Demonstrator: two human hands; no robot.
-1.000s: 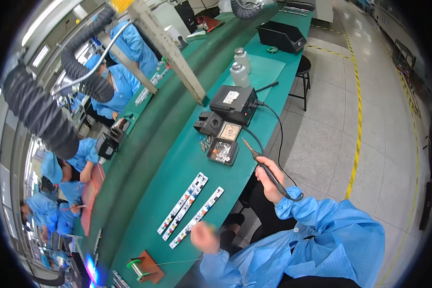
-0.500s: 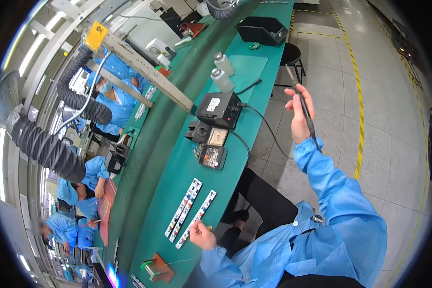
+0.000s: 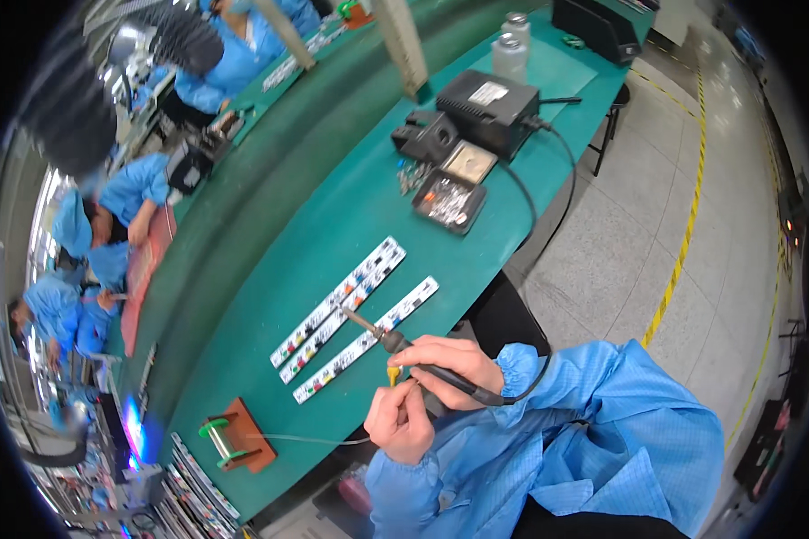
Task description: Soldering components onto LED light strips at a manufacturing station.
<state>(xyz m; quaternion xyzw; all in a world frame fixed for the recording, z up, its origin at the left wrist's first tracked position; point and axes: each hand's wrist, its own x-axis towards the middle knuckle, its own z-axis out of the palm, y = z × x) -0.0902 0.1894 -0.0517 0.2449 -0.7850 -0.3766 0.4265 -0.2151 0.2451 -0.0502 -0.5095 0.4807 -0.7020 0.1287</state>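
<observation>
My right hand (image 3: 458,368) is closed round the dark handle of a soldering iron (image 3: 422,357), its metal tip pointing up and left over the circuit board strips. Just below it, my left hand (image 3: 401,424) is pinched near the right fingers. A thin solder wire (image 3: 319,440) runs into it from a green-ended spool (image 3: 217,438) on a brown stand. A small yellow piece (image 3: 394,373) shows at the left fingertips; its kind is unclear. Three white board strips with coloured components lie beyond the hands: a near strip (image 3: 366,340) and two side by side (image 3: 337,305).
On the green bench, a black soldering station (image 3: 490,108) stands beyond an iron holder (image 3: 425,135) and a tray of small metal parts (image 3: 449,202). Clear bottles (image 3: 510,58) and a black bin (image 3: 593,31) stand farther back. Co-workers in blue sit across the bench.
My right hand has brought the soldering iron down from the raised right side to beside my left hand. The view has shifted, and three strips show apart instead of two groups.
</observation>
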